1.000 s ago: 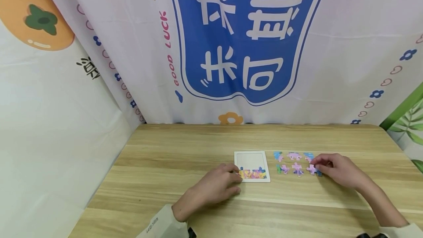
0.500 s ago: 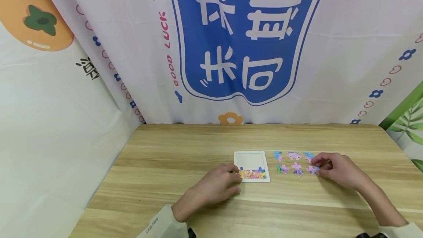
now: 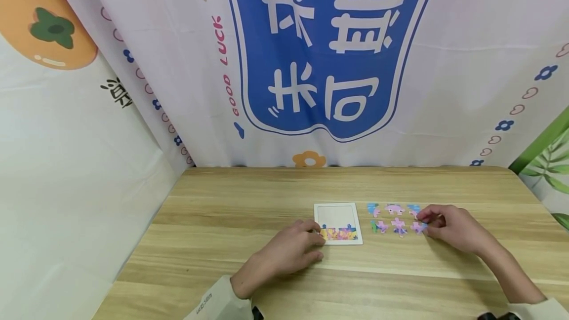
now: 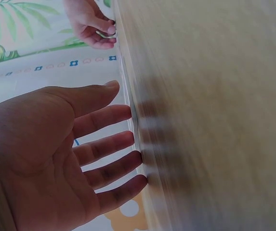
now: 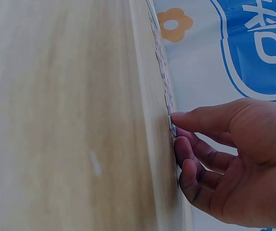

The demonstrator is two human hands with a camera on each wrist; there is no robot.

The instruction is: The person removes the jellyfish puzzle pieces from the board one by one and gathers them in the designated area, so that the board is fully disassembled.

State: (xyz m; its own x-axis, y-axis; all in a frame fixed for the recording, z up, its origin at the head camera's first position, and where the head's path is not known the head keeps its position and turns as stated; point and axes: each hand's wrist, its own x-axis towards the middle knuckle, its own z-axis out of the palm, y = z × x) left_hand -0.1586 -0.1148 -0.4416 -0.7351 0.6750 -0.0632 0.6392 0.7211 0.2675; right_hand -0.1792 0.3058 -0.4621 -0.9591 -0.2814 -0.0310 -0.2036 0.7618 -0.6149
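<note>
In the head view, a white-framed puzzle tray point(image 3: 359, 221) lies on the wooden table, its bottom strip filled with yellow and pink pieces. My left hand point(image 3: 295, 249) rests at the tray's left edge, fingertips on the frame. The left wrist view shows this hand's fingers point(image 4: 110, 169) extended and spread. Right of the tray, loose jigsaw pieces lie in two rows, among them a pink dinosaur-face piece point(image 3: 394, 209). My right hand point(image 3: 458, 228) pinches the lower-right jigsaw piece point(image 3: 418, 227) at its right side, thumb and index finger bent around it.
Beside the held piece lie a pink-and-purple piece point(image 3: 398, 226) and a green-edged piece point(image 3: 379, 226). Above them are two blue-cornered pieces, one at the left point(image 3: 373, 210) and one at the right point(image 3: 413, 209). A printed curtain point(image 3: 467, 88) hangs along the table's back edge.
The lower-right jigsaw piece has shifted slightly and now sits flatter and straighter in its row under my right fingers. My left hand has stayed at the tray.
</note>
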